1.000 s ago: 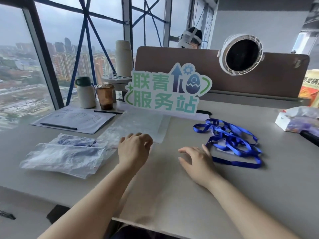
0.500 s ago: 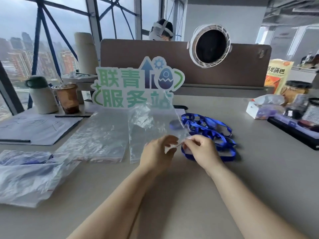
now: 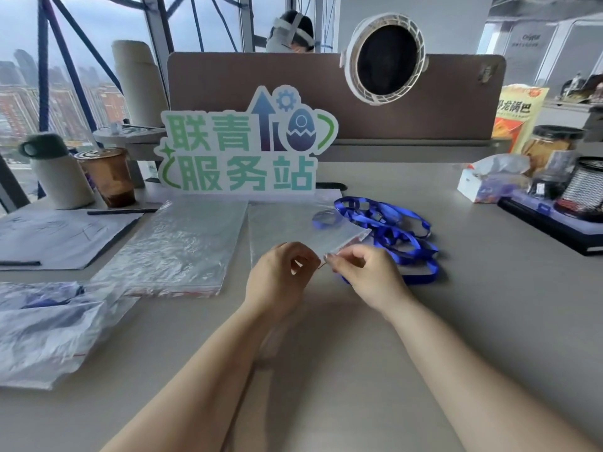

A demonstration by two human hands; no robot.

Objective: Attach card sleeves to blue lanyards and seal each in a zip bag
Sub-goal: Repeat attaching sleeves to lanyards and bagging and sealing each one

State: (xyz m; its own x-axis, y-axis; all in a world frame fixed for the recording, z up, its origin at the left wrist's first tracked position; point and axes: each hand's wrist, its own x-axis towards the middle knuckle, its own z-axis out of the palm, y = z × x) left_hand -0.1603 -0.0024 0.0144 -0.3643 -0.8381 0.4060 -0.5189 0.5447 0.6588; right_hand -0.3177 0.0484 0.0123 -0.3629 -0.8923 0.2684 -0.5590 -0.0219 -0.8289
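Observation:
My left hand (image 3: 280, 275) and my right hand (image 3: 365, 275) meet at the middle of the table, both pinching the near edge of a clear zip bag (image 3: 293, 226) held up off the surface. A tangled pile of blue lanyards (image 3: 394, 233) lies just behind and right of my right hand, partly seen through the bag. A flat stack of empty zip bags (image 3: 182, 243) lies to the left. At the far left, filled bags (image 3: 45, 321) with blue lanyards inside are piled near the table edge.
A green and white sign (image 3: 241, 148) stands behind the bags, before a brown divider (image 3: 326, 93) with a round fan (image 3: 385, 57). Thermos (image 3: 58, 171), iced coffee cup (image 3: 107, 174) and papers (image 3: 55, 236) sit left. Tissue box (image 3: 489, 184), jar and dark tray (image 3: 554, 220) sit right.
Both hands left the table, picked up one clear zip bag and now pinch its near edge together. The view swung right and the bag has tilted lower.

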